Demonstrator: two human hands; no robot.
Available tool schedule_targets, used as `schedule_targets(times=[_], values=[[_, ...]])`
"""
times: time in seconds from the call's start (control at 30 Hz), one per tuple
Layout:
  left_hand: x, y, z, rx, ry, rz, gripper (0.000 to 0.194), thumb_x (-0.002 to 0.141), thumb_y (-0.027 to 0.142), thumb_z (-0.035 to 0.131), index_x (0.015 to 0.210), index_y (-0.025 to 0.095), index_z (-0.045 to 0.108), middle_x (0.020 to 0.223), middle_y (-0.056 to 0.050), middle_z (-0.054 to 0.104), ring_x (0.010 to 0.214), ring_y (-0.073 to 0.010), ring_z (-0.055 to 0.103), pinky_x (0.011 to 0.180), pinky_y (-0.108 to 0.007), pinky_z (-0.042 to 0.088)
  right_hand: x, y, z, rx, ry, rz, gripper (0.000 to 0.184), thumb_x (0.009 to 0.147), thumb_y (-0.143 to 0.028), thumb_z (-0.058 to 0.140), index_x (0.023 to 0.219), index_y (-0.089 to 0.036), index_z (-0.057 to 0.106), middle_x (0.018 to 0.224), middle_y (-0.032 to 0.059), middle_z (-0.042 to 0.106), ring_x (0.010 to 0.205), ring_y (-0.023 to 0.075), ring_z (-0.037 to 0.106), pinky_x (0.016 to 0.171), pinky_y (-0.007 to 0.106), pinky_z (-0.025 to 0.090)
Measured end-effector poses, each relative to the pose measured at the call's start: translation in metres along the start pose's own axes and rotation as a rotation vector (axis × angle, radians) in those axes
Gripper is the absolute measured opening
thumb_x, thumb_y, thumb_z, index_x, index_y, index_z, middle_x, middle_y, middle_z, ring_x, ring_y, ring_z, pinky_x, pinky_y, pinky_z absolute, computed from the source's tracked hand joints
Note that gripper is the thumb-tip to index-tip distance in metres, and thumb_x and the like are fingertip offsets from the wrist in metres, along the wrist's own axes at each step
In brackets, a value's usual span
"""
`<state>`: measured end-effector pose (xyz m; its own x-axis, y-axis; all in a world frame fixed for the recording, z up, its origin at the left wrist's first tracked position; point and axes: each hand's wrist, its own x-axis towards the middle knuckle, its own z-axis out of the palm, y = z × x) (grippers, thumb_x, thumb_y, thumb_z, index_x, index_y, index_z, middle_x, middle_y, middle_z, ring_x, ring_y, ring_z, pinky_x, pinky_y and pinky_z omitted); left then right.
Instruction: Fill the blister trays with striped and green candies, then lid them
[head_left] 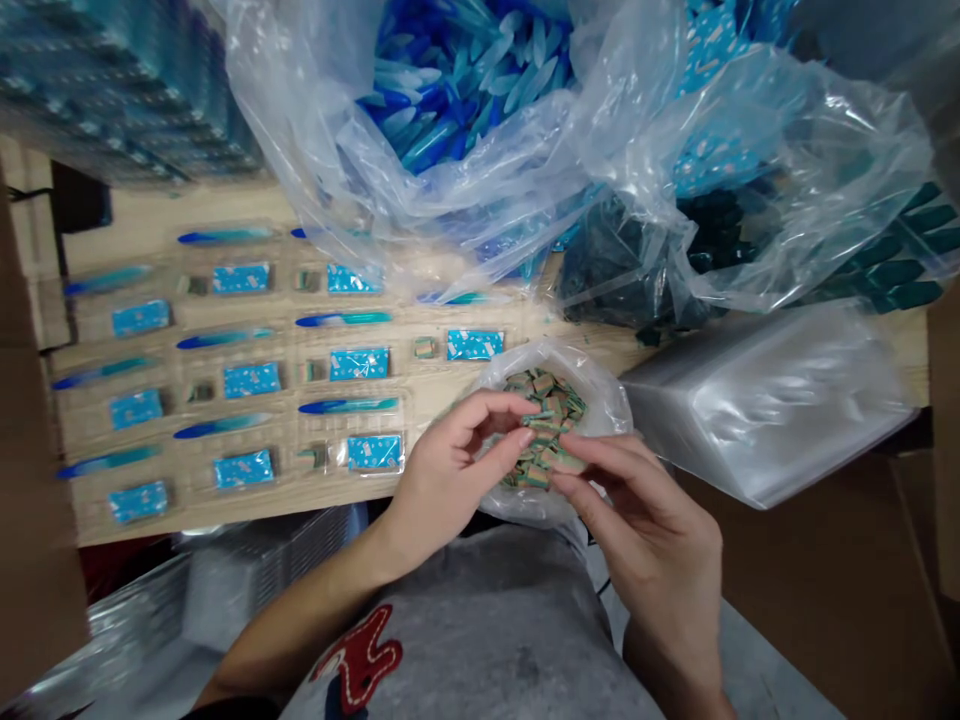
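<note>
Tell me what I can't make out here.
All in the head view:
- Whether the left hand or right hand holds anything: too small.
- Print on the blue packets: too small.
- The upper-left stack: blurred, cut off by top edge.
- One blue stick: partly under the bag.

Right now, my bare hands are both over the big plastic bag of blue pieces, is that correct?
Not quite, the bag is wrong: the head view shows your bare left hand and right hand both over the small plastic bag of green-and-tan pieces.

Packing workshop, wooden worktable [427, 395], rows of filled plastic trays [251, 400], bulk bags of parts [330, 130]
</note>
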<state>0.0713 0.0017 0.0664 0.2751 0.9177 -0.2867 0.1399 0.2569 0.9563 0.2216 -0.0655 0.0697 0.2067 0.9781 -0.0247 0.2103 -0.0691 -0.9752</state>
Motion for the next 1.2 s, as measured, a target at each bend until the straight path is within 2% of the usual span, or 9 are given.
schedule_targets(times=[0.13, 0.37, 0.53, 0.63, 0.73, 0.83, 0.97, 1.07, 1.2], values=[[-0.001, 0.001, -0.002, -0.015, -0.063, 0.015, 0.017, 0.083, 0.012, 0.064, 0.094, 0.022, 0.071, 0.092, 0.001, 0.076, 0.083, -0.0121, 0.071, 0.073, -0.021, 0.058, 0.003, 0.0, 0.008, 0.035, 0.09, 0.007, 0.023, 0.085, -0.007, 0.071, 0.095, -0.027, 0.066, 0.088, -0.0045, 0.067, 0.084, 0.0133, 0.066, 0.078, 0.025, 0.055], [-0.001, 0.001, -0.007, 0.029, -0.131, 0.051, 0.015, 0.083, 0.019, 0.07, 0.098, 0.023, 0.072, 0.098, -0.001, 0.075, 0.087, -0.0151, 0.07, 0.081, -0.027, 0.057, 0.006, -0.002, 0.011, -0.138, 0.074, -0.134, 0.023, 0.088, -0.003, 0.066, 0.092, -0.026, 0.065, 0.088, -0.0022, 0.068, 0.085, 0.0154, 0.065, 0.079, 0.03, 0.056], [0.005, -0.012, -0.02, -0.042, -0.003, 0.009, 0.013, 0.08, 0.019, 0.073, 0.092, 0.023, 0.072, 0.081, 0.002, 0.071, 0.071, -0.0114, 0.064, 0.065, -0.021, 0.053, 0.015, 0.009, 0.005, -0.18, 0.037, -0.104, 0.02, 0.091, -0.01, 0.066, 0.103, -0.026, 0.063, 0.096, -0.0024, 0.07, 0.087, 0.0139, 0.067, 0.079, 0.025, 0.056], [0.009, -0.021, -0.036, -0.137, 0.148, -0.041, 0.016, 0.077, 0.027, 0.078, 0.091, 0.022, 0.073, 0.072, 0.003, 0.066, 0.063, -0.0094, 0.058, 0.06, -0.019, 0.048, 0.027, 0.021, 0.008, -0.534, -0.137, -0.126, 0.016, 0.095, -0.008, 0.054, 0.1, -0.019, 0.064, 0.098, 0.0055, 0.069, 0.091, 0.0198, 0.067, 0.08, 0.032, 0.056], [0.009, -0.023, -0.047, -0.238, 0.175, -0.094, 0.022, 0.073, 0.036, 0.082, 0.09, 0.022, 0.075, 0.075, 0.002, 0.068, 0.067, -0.0095, 0.06, 0.063, -0.019, 0.049, 0.036, 0.033, 0.021, -0.802, -0.366, -0.101, 0.026, 0.09, 0.001, 0.045, 0.102, -0.012, 0.065, 0.103, 0.0165, 0.066, 0.092, 0.0293, 0.066, 0.074, 0.041, 0.057], [0.006, -0.02, -0.047, -0.301, 0.145, -0.124, 0.027, 0.069, 0.04, 0.085, 0.087, 0.022, 0.076, 0.079, 0.0, 0.072, 0.069, -0.0108, 0.062, 0.065, -0.02, 0.051, 0.04, 0.042, 0.031, -0.861, -0.376, -0.092, 0.032, 0.084, 0.003, 0.042, 0.101, -0.012, 0.065, 0.106, 0.0194, 0.065, 0.093, 0.0322, 0.065, 0.071, 0.043, 0.056], [0.003, -0.014, -0.041, -0.391, 0.081, -0.156, 0.026, 0.069, 0.041, 0.086, 0.085, 0.023, 0.076, 0.076, 0.0, 0.072, 0.069, -0.0115, 0.064, 0.065, -0.021, 0.053, 0.04, 0.044, 0.027, -0.855, -0.334, -0.117, 0.034, 0.082, 0.002, 0.038, 0.096, -0.015, 0.064, 0.095, 0.0142, 0.065, 0.084, 0.0279, 0.065, 0.067, 0.038, 0.056], [0.0, -0.013, -0.039, -0.388, 0.031, -0.138, 0.024, 0.073, 0.042, 0.083, 0.089, 0.025, 0.076, 0.082, -0.001, 0.074, 0.074, -0.0123, 0.066, 0.069, -0.022, 0.054, 0.036, 0.035, 0.017, -0.79, -0.263, -0.143, 0.028, 0.09, -0.005, 0.037, 0.095, -0.016, 0.063, 0.1, 0.0141, 0.065, 0.082, 0.026, 0.066, 0.065, 0.038, 0.056], [-0.004, -0.015, -0.036, -0.345, -0.05, -0.059, 0.022, 0.08, 0.043, 0.078, 0.092, 0.024, 0.077, 0.091, -0.004, 0.073, 0.082, -0.0149, 0.067, 0.073, -0.024, 0.056, 0.025, 0.01, 0.011, -0.371, -0.087, -0.113, 0.013, 0.095, -0.015, 0.054, 0.099, -0.023, 0.064, 0.097, 0.0032, 0.069, 0.089, 0.019, 0.067, 0.077, 0.031, 0.059]])
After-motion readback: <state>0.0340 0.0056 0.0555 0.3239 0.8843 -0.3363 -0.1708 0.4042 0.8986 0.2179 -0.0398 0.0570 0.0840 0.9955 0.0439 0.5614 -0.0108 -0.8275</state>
